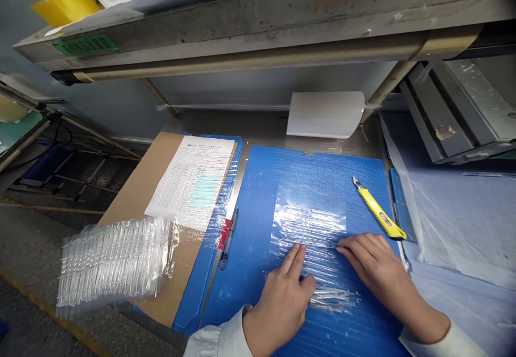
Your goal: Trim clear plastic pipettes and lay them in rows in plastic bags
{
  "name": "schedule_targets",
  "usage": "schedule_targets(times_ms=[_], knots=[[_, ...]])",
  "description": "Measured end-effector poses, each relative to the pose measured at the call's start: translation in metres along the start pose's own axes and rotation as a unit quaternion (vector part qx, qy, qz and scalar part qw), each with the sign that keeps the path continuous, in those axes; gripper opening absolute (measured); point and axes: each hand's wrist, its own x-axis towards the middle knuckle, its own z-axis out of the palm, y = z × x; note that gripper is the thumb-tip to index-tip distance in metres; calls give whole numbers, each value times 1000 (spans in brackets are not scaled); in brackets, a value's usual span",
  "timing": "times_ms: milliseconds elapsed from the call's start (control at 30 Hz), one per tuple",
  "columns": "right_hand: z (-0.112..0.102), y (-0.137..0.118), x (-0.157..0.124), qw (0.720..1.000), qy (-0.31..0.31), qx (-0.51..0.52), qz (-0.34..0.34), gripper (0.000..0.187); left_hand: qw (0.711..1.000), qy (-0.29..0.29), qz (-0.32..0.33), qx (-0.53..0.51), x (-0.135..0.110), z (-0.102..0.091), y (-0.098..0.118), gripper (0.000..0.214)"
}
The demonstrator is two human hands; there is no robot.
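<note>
A sheet of clear plastic film (pixel 310 220) lies wrinkled and shiny on a blue board (pixel 258 201). My left hand (pixel 282 295) presses it down with two fingertips stretched out, thumb apart, other fingers curled; it grips nothing. At the film's right edge, my right hand (pixel 381 268) has thumb and fingers pinched together on it. Thin clear plastic pieces (pixel 332 298) show between my hands; how far the film covers them I cannot tell. A yellow box cutter (pixel 379 212) with its blade out lies beyond my right hand.
A white roll (pixel 325 114) sits at the back under a metal shelf (pixel 258 18). To the left, a printed sheet (pixel 189 179) and a bundle of wrapped clear plastic pieces (pixel 115 260) lie on cardboard (pixel 135 177). A pen (pixel 229 238) is beside the blue board.
</note>
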Motion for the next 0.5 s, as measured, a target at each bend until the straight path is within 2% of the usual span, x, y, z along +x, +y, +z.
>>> schedule_targets(times_ms=[167,500], knots=[[0,-6,5,999,-23,-7,-30,21,1000,-9,-3,3,1,-4,0,32],[2,-7,4,998,-41,-35,-32,28,1000,-10,4,16,3,-6,1,32]])
